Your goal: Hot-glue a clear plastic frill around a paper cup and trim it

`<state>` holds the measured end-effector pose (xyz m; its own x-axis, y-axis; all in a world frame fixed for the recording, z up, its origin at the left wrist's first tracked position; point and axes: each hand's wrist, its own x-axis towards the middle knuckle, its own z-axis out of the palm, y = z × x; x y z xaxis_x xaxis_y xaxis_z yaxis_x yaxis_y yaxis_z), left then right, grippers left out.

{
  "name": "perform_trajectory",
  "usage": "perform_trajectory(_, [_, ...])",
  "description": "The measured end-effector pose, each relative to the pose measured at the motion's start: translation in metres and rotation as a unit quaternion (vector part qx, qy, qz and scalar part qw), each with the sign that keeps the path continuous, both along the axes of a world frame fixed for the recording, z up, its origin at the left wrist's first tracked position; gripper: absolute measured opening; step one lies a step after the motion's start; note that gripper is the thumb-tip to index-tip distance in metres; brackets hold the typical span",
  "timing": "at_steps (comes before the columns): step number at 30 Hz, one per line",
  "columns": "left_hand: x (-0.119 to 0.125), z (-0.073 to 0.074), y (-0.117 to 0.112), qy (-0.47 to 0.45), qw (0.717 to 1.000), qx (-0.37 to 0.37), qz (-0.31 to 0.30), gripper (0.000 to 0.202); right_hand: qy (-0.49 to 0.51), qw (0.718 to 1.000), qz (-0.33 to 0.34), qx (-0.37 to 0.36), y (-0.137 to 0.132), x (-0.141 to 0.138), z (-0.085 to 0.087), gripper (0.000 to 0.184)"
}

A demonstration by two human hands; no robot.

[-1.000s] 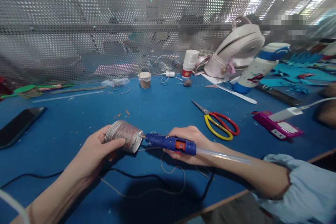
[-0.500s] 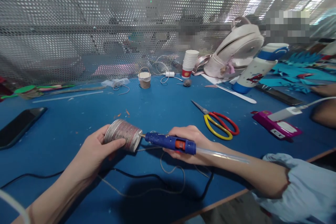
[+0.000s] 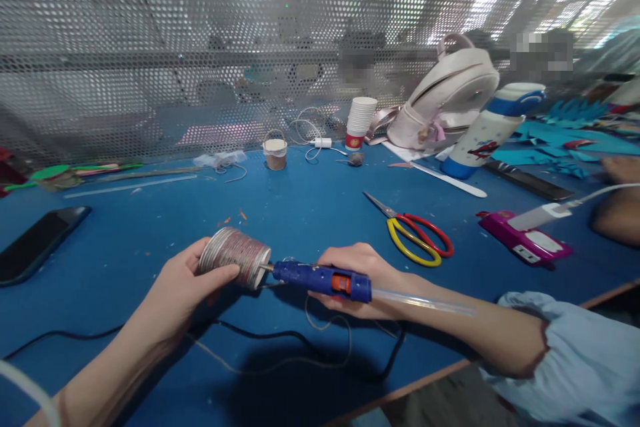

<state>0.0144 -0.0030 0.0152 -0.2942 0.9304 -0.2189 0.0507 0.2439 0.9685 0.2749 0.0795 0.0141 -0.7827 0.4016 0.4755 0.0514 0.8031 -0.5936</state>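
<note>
A paper cup wound with grey string (image 3: pixel 239 255) lies tilted on its side in my left hand (image 3: pixel 193 277), thumb along its near wall. Its rim end faces right. My right hand (image 3: pixel 357 273) is wrapped round a blue hot glue gun (image 3: pixel 315 280), whose metal nozzle is at the cup's rim edge. Out of the gun's back runs a clear glue stick (image 3: pixel 425 300). Loose grey string (image 3: pixel 300 361) trails from the cup over the table below both hands. The fingers under the gun are partly hidden.
Red-and-yellow scissors (image 3: pixel 415 239) lie right of my right hand, with a purple power strip (image 3: pixel 525 240) beyond. A phone (image 3: pixel 40 240) is at left. A small basket (image 3: pixel 275 155), stacked paper cups (image 3: pixel 361 121), a backpack (image 3: pixel 445 103) and a bottle (image 3: pixel 483 137) stand behind. A black cord (image 3: pixel 265 331) crosses in front.
The glue gun's nozzle has moved slightly down along the cup's rim, and my right hand has shifted a little with it. My left hand and the cup stay nearly still.
</note>
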Motion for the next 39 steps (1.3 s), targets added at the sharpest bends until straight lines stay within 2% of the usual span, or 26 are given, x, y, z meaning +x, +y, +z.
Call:
perform_trajectory(9, [0.009, 0.003, -0.001, -0.035, 0.999, 0.010, 0.011, 0.034, 0.001, 1.000, 0.017, -0.009, 0.002, 0.001, -0.001, 0.013])
perform_trajectory(17, [0.007, 0.001, 0.000, -0.050, 0.999, 0.007, 0.003, 0.038, 0.010, 1.000, 0.013, -0.014, 0.001, 0.000, -0.001, 0.012])
perform_trajectory(20, [0.007, 0.001, 0.001, -0.051, 0.999, 0.009, 0.007, 0.039, 0.001, 0.999, 0.003, -0.042, 0.001, -0.001, 0.002, 0.012])
perform_trajectory(24, [0.008, 0.002, 0.001, -0.048, 0.999, 0.015, 0.009, 0.039, -0.049, 0.990, -0.069, -0.109, -0.002, -0.004, 0.012, 0.019])
perform_trajectory(27, [0.008, 0.003, 0.001, -0.042, 0.999, 0.014, 0.005, 0.040, -0.115, 0.969, -0.112, -0.190, -0.002, -0.006, 0.022, 0.023])
perform_trajectory(30, [0.007, 0.002, 0.001, -0.041, 0.999, 0.014, 0.000, 0.040, -0.148, 0.946, -0.128, -0.257, -0.001, -0.006, 0.028, 0.024])
perform_trajectory(39, [0.002, -0.002, 0.001, -0.048, 0.999, 0.013, 0.007, 0.043, -0.150, 0.948, -0.128, -0.251, 0.000, -0.001, 0.027, 0.027])
